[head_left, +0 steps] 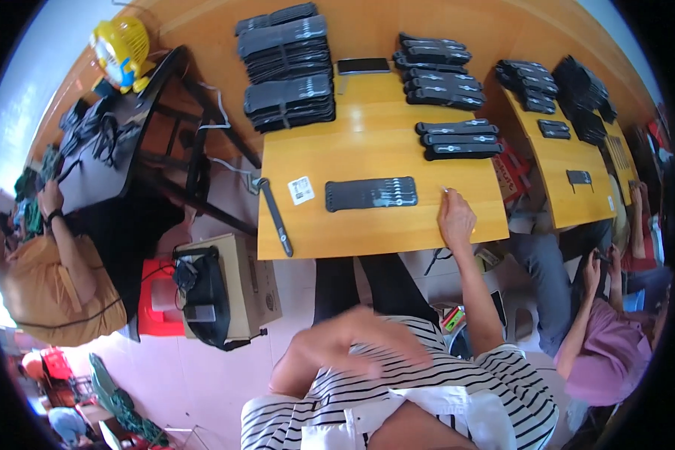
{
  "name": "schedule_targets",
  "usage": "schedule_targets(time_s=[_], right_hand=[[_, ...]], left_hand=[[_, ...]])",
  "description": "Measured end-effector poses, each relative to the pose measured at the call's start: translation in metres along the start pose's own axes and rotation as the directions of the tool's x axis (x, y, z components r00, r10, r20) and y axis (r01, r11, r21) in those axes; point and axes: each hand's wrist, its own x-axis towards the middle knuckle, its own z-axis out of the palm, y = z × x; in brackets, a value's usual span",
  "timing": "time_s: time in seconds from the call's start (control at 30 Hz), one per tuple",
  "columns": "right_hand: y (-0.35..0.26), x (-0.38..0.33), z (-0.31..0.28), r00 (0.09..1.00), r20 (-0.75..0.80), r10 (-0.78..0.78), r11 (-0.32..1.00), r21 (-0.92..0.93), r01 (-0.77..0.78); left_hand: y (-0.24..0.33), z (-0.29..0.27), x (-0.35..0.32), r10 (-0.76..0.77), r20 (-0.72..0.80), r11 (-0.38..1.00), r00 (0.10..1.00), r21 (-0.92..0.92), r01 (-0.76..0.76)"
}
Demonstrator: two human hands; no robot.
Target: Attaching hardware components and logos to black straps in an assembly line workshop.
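Observation:
My right hand (457, 219) rests at the right side of the yellow table (367, 238), fingers closed. A small whitish tip pokes out past them; what it belongs to is too small to make out. In front of my striped shirt, my left hand (356, 341) is blurred by motion, fingers stretched out and nothing seen in them. Between my right hand and a white printed card (301, 190) lies a flat row of dark grey straps (364, 193) with pale markings. One single dark strap (276, 217) lies at the table's left edge.
Tall stacks of banded dark straps (289, 101) stand at the back left, more bundles (459, 139) at the right. A phone (363, 66) lies by the wall. Left of the table are a cardboard box (251, 277) and a red stool (157, 300). People work at both sides.

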Motion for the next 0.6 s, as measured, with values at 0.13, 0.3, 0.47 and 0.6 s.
schedule_targets(time_s=[0.13,0.3,0.47,0.6], right_hand=[[-0.006,-0.005,-0.001,0.999,-0.036,0.012,1.0,-0.007,-0.012],[-0.003,-0.004,0.003,0.999,-0.037,-0.015,1.0,-0.018,0.014],[-0.005,-0.003,0.0,0.999,-0.04,-0.005,1.0,-0.01,0.004],[-0.01,-0.007,-0.012,0.999,0.046,0.024,0.999,0.032,-0.026]], left_hand=[[-0.032,-0.043,-0.045,-0.145,-0.934,0.819,0.327,0.072,0.569],[-0.062,-0.117,-0.121,0.352,-0.935,0.321,-0.045,0.076,0.944],[-0.066,-0.138,-0.12,0.387,-0.915,0.08,-0.109,-0.085,0.993],[-0.064,-0.15,-0.155,0.092,-0.98,0.441,-0.178,-0.12,0.89]])
